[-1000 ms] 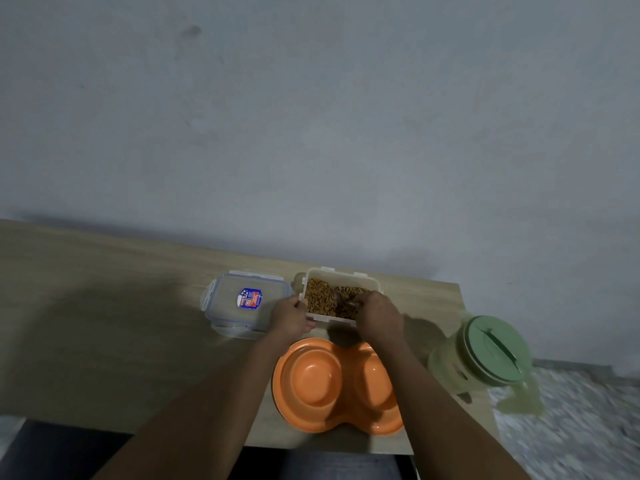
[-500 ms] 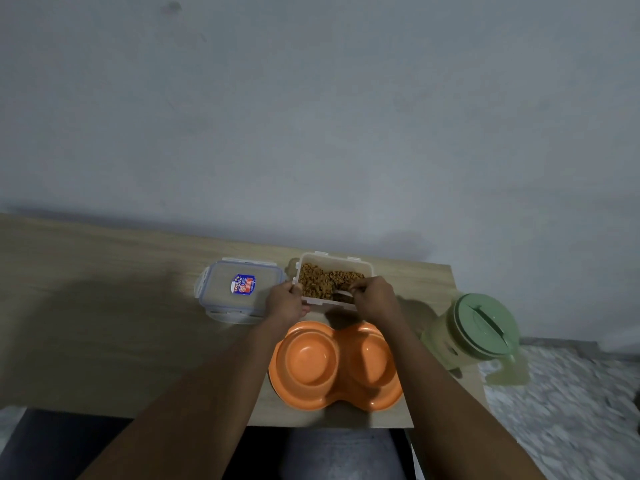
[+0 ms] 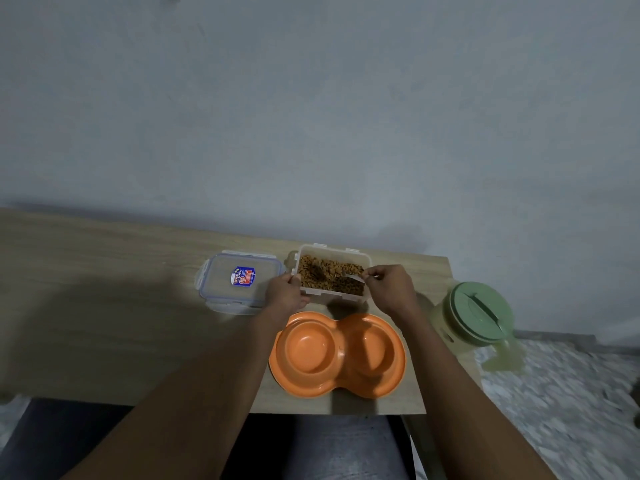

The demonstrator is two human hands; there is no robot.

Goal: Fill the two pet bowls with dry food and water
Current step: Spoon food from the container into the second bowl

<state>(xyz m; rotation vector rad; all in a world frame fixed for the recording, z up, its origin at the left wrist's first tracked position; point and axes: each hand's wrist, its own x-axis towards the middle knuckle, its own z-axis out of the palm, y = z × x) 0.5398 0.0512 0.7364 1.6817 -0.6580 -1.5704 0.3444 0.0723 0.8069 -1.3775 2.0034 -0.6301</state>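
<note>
Now | left hand [image 3: 285, 295] grips food container [image 3: 337, 296] | right hand [image 3: 391, 289] pinches spoon [image 3: 354, 278] in kibble [image 3: 317, 273]

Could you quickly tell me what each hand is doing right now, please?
Left hand: grips the left edge of the food container.
Right hand: fingers pinch the handle of a spoon lying in the dry food.

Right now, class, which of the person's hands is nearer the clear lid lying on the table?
Left. The left hand grips the food container's left end, beside the lid; the right hand, pinching a spoon, is across the container.
</note>
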